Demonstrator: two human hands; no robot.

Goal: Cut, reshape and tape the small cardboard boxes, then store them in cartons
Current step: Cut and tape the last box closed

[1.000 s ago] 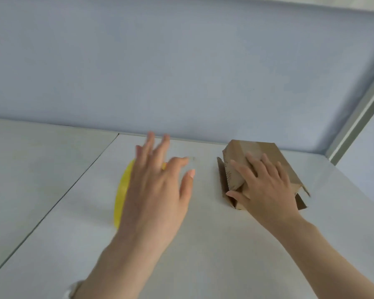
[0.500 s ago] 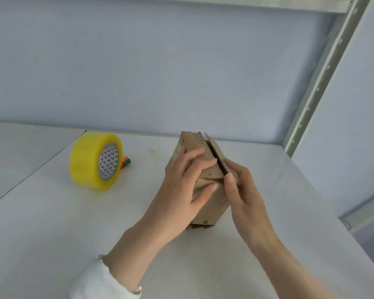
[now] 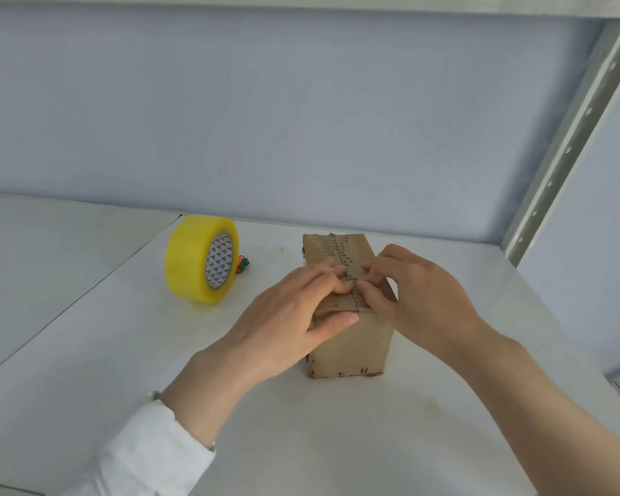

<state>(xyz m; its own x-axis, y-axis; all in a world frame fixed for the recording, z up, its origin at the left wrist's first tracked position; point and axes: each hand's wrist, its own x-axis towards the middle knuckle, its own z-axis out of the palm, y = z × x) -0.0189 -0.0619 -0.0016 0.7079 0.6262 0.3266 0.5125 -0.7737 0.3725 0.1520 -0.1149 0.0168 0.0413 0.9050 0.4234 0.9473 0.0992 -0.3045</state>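
The small cardboard box stands on its long side near the middle of the white tabletop, its narrow end facing the person and its two top flaps meeting in a toothed seam that runs away from them. Both hands are on that seam. The left hand lies over the left flap with its fingers across the top and its thumb tucked against the near face, gripping the flap edge. The right hand comes in from the other side with its fingers bent, their tips pressing the right flap against the join. I'd say they are holding the flaps shut and level so the box keeps its shape while it waits for tape. The yellow tape roll stands on its rim just off to the left, near enough for the left hand to reach, with a small orange and green thing lying right behind it. There is bare surface in front of the box and to its left, up to a joint line in the tabletop. On the right, the edge and a grey perforated upright close in sooner, and the pale wall stands close behind.
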